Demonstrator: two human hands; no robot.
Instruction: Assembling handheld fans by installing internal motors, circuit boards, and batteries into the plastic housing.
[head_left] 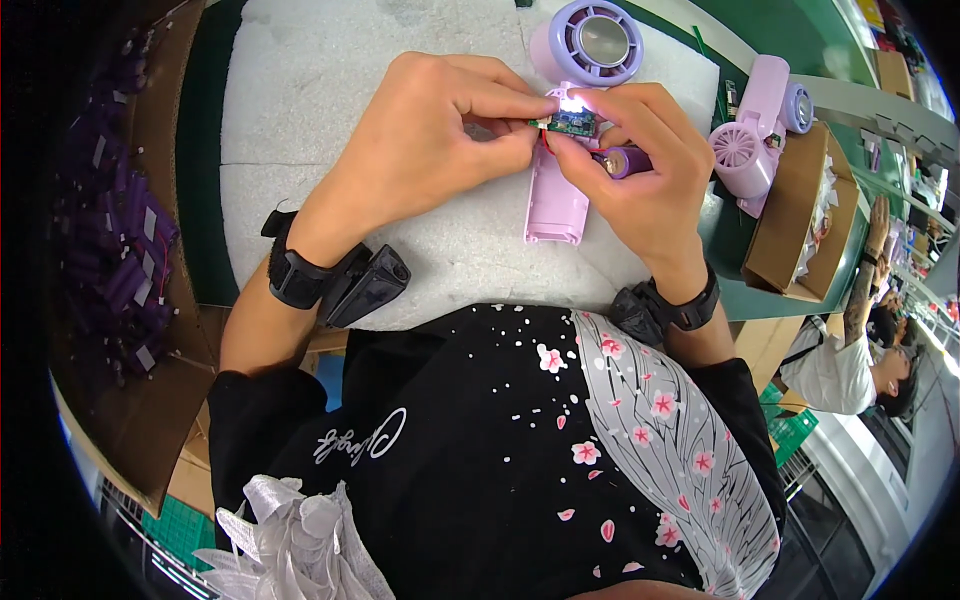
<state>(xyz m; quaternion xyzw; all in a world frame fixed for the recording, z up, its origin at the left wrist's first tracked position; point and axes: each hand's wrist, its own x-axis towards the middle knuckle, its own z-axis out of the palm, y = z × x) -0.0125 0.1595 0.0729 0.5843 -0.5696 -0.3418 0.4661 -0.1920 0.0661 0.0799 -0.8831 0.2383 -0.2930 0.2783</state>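
Both hands meet over an opened lilac handheld fan, its round fan head at the far side and its hollow handle shell pointing toward me. A small circuit board with a bright white light glowing on it sits between my fingertips. My left hand pinches at the board's left edge, by a small white plug connector. The thumb and fingers of my right hand close on the board's right side. A purple battery cell with red wires lies under my right hand, partly hidden by it.
White foam sheet covers the green table. On the left a large cardboard box holds many purple wired battery cells. At right are lilac fan parts and a small carton. Another person sits beyond.
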